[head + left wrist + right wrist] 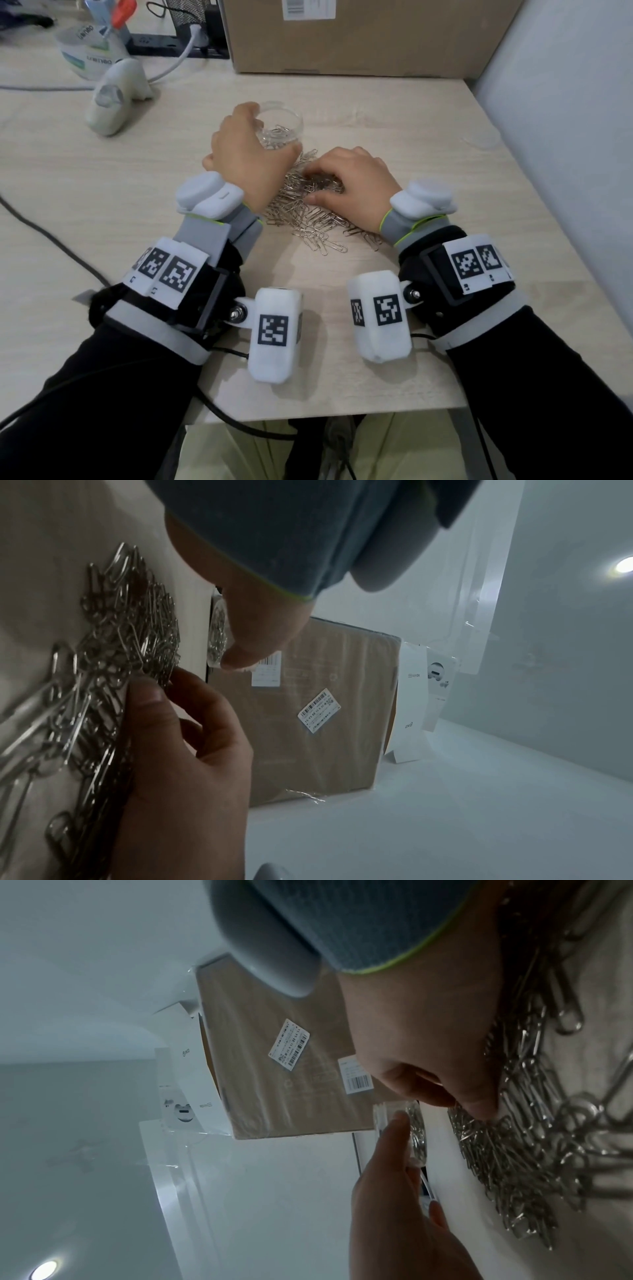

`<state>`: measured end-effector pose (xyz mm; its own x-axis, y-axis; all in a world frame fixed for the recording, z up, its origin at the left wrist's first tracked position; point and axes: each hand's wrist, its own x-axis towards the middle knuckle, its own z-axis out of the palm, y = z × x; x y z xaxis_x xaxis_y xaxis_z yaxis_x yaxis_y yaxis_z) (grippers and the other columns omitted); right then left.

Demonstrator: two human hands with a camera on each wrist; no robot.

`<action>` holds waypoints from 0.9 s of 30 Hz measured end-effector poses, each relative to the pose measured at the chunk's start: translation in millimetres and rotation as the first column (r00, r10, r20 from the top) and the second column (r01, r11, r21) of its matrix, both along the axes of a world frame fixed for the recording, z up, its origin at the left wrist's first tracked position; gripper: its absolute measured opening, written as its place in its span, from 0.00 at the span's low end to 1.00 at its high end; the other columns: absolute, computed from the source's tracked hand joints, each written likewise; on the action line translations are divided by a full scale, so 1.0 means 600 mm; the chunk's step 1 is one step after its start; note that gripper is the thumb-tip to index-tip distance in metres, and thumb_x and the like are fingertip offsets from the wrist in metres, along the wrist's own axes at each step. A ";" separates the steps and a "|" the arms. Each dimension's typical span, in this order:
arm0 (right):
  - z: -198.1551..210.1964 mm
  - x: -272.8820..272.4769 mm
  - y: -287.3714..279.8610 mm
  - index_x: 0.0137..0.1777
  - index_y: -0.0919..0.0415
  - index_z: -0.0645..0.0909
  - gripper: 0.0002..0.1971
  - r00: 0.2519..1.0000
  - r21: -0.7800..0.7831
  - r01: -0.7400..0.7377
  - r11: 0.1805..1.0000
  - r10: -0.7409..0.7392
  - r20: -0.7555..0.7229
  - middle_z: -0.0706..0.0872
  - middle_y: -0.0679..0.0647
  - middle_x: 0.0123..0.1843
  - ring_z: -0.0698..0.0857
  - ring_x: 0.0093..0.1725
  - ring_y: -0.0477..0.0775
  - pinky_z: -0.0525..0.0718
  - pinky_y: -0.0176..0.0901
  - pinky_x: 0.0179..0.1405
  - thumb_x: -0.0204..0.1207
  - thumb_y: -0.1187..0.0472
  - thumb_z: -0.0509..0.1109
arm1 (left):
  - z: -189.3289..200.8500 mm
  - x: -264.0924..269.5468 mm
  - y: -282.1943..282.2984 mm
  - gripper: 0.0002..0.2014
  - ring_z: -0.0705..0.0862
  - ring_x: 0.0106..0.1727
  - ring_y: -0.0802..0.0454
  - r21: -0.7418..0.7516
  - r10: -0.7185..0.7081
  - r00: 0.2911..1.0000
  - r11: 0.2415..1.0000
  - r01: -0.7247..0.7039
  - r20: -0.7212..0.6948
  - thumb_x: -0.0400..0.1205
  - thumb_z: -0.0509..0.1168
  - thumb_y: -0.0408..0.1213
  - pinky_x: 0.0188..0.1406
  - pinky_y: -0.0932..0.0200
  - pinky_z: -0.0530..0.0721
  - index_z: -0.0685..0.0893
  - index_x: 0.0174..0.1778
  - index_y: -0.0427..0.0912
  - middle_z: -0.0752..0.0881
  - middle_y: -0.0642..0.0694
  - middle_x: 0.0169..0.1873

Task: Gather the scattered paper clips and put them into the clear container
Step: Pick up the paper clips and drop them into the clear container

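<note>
A clear round container (287, 120) stands on the light wooden desk (120, 192) with several paper clips inside. My left hand (270, 132) grips it from the left, thumb on its near side; the left wrist view shows that thumb against the container (217, 631). Just in front of it, a big pile of silver paper clips (308, 219) spreads toward me. My right hand (313, 185) sits on top of the pile, fingers curled down and pinching clips. In the right wrist view its fingertips (476, 1107) dig into the clips (531, 1137) beside the container (416, 1129).
A large cardboard box (359, 34) stands behind the container. A white handheld scanner (113, 99) and a tape roll (89, 48) lie at the back left. A dark cable (51, 236) crosses the left side. A grey wall (565, 137) borders the desk's right edge.
</note>
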<state>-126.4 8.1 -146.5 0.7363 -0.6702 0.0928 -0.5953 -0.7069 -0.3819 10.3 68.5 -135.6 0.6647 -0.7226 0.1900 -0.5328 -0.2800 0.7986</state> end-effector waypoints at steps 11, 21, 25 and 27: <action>0.006 -0.011 -0.005 0.51 0.57 0.85 0.08 0.984 -0.037 0.057 0.998 -0.050 0.172 0.89 0.55 0.51 0.84 0.53 0.56 0.79 0.50 0.55 0.73 0.61 0.69 | 0.005 -0.012 -0.002 0.40 0.78 0.65 0.47 0.010 -0.038 0.998 0.999 0.039 -0.044 0.58 0.65 0.54 0.69 0.42 0.72 0.74 0.70 0.46 0.83 0.49 0.60; 0.024 -0.032 -0.011 0.39 0.54 0.89 0.04 0.592 0.250 0.253 0.935 -0.353 0.725 0.87 0.42 0.32 0.82 0.30 0.34 0.80 0.28 0.38 0.66 0.63 0.77 | 0.004 -0.021 0.006 0.41 0.78 0.67 0.51 0.101 -0.219 0.976 0.971 0.219 -0.010 0.58 0.69 0.58 0.71 0.43 0.71 0.74 0.69 0.52 0.83 0.55 0.59; 0.032 -0.031 -0.002 0.40 0.54 0.88 0.05 0.509 0.293 0.157 0.943 -0.332 0.794 0.89 0.44 0.35 0.85 0.35 0.40 0.82 0.34 0.40 0.66 0.64 0.77 | 0.008 -0.033 0.010 0.41 0.77 0.67 0.53 0.181 -0.391 0.918 0.909 0.376 0.060 0.57 0.68 0.65 0.70 0.42 0.70 0.74 0.69 0.57 0.83 0.61 0.56; 0.030 -0.029 0.003 0.41 0.56 0.89 0.04 0.562 0.285 0.127 0.950 -0.306 0.769 0.89 0.44 0.35 0.84 0.34 0.37 0.81 0.32 0.39 0.67 0.63 0.77 | 0.010 -0.038 0.011 0.38 0.78 0.66 0.53 0.199 -0.426 0.901 0.893 0.404 0.079 0.59 0.68 0.63 0.68 0.43 0.70 0.75 0.67 0.59 0.82 0.63 0.54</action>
<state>-143.6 9.8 -128.4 0.2528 -0.8676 0.4283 -0.1117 -0.4659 -0.8778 -12.6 75.1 -129.6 0.2773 -0.9561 0.0948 -0.7174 -0.1404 0.6824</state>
